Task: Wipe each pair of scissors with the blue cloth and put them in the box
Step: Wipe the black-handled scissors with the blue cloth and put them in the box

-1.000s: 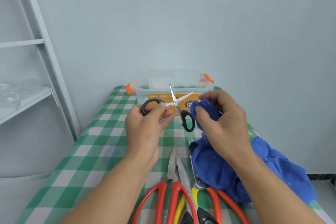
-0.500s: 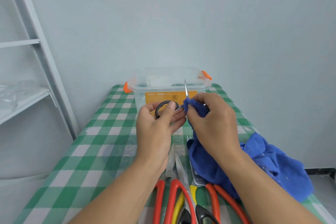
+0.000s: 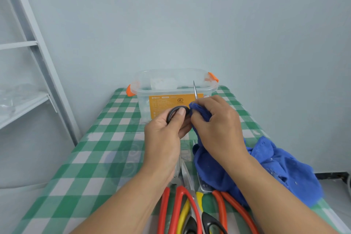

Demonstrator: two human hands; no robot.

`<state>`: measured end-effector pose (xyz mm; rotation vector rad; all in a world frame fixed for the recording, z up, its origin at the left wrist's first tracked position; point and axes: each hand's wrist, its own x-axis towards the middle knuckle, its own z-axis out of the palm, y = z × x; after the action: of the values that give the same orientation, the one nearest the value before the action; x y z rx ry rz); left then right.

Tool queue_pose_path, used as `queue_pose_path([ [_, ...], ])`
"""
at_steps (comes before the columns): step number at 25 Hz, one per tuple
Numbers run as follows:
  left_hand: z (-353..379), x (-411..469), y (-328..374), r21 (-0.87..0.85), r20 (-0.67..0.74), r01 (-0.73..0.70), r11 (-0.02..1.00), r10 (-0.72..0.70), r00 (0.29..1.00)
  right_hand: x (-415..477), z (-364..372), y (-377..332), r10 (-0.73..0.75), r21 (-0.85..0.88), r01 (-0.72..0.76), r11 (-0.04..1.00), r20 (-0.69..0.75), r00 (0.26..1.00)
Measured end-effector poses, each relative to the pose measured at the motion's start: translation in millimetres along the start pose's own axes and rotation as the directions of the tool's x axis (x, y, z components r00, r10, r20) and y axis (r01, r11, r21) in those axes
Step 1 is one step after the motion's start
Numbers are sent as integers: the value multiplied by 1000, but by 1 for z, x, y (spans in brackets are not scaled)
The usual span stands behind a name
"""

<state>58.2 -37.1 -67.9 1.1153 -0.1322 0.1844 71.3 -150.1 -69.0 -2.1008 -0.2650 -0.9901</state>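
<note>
- Left hand [image 3: 163, 138] grips the black scissors [image 3: 171, 114] by a handle ring, thumb across it, above the worktop [image 3: 95, 157], just in front of the clear box [image 3: 171, 85].
- Right hand [image 3: 218, 125] fingers pinch the blue cloth [image 3: 275, 165] around the blade; the tip pokes up.
- The cloth's tail lies on the worktop, right side.
- Red-handled scissors [image 3: 178, 205] lie at the near edge, one pair partly under the cloth.

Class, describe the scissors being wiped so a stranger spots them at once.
Find the green checked table, then the clear box at its far end. Before it, the left hand grips the black-handled scissors while the right hand pinches blue cloth on them. Only this pair is lifted, tip up; the others lie flat.
</note>
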Motion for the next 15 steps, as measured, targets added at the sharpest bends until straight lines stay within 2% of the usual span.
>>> queue_pose_path([
  [5,3,-2,-1,-4,11,8,1000,-8,1000,0,2,-1,-5,-107,-4,994,-84,996],
  [10,1,2,0,-27,5,-5,1000,5,1000,0,1,-5,41,66,-43,997,33,999],
  [15,2,2,-1,4,-5,42,999,-42,999,0,0,-1,11,-113,-16,993,-48,999],
])
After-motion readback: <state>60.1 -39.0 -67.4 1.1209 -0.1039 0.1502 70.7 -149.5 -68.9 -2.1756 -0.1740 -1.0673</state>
